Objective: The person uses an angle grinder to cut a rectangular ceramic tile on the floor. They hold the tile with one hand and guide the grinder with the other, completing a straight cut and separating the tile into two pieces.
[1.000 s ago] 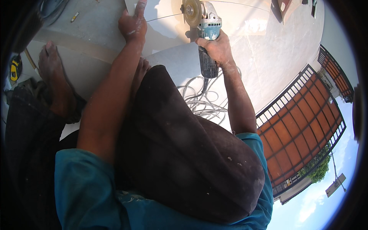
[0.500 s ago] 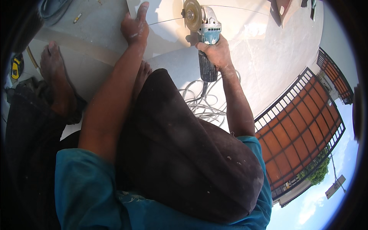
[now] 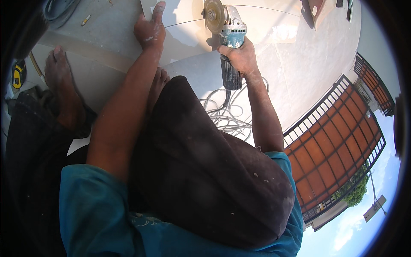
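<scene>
An angle grinder (image 3: 231, 40) with a teal and black body is in my right hand (image 3: 242, 58), fingers wrapped around its black handle. Its round disc (image 3: 213, 16) stands on edge at a thin dark line that runs across a large pale tile (image 3: 265, 25). Whether the disc is spinning I cannot tell. My left hand (image 3: 150, 32), dusted white, grips the tile's left edge, thumb up along it and the other fingers curled out of sight. Below the grinder, its cord runs down to a loose heap of grey cable (image 3: 231, 115).
Bare feet rest at the left, one foot (image 3: 62, 81) near a yellow and black tape measure (image 3: 18, 75). A cigarette butt (image 3: 86, 20) lies on the floor. Upper right is a reddish-brown board (image 3: 320, 13). An orange-panelled metal gate (image 3: 338, 145) stands at the right.
The grinder and both my arms have shifted very slightly left. My hold on the grinder and on the tile is the same.
</scene>
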A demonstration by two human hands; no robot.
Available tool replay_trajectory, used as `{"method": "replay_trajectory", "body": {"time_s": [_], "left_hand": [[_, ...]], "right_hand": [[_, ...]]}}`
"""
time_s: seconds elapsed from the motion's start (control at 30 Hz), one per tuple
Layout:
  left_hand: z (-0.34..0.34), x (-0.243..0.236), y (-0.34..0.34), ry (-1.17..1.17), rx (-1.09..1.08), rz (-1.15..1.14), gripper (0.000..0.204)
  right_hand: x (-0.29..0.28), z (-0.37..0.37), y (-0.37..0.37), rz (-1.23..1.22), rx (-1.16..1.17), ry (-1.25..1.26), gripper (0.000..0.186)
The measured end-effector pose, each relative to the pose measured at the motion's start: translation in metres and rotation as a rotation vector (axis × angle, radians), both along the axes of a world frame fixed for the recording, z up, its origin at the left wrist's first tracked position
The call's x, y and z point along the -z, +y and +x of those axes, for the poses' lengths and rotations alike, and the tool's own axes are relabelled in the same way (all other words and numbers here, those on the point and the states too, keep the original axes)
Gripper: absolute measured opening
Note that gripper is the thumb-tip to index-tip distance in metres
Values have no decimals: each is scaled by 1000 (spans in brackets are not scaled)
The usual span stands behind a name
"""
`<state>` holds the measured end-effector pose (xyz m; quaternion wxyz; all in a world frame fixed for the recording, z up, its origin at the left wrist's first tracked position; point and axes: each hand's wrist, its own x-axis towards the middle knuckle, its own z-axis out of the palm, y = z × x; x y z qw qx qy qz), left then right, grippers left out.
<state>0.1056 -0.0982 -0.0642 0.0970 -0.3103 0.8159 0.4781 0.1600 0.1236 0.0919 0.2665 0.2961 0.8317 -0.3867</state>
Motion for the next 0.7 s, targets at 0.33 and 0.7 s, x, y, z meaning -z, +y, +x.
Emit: {"method": "replay_trajectory", "body": {"time_s": [0.33, 0.7], "left_hand": [[2, 2, 2, 26, -22, 63, 75], [3, -24, 8, 5, -36, 152, 73]], "right_hand": [[7, 5, 5, -53, 44, 13, 41], [4, 3, 4, -40, 44, -28, 43]]}}
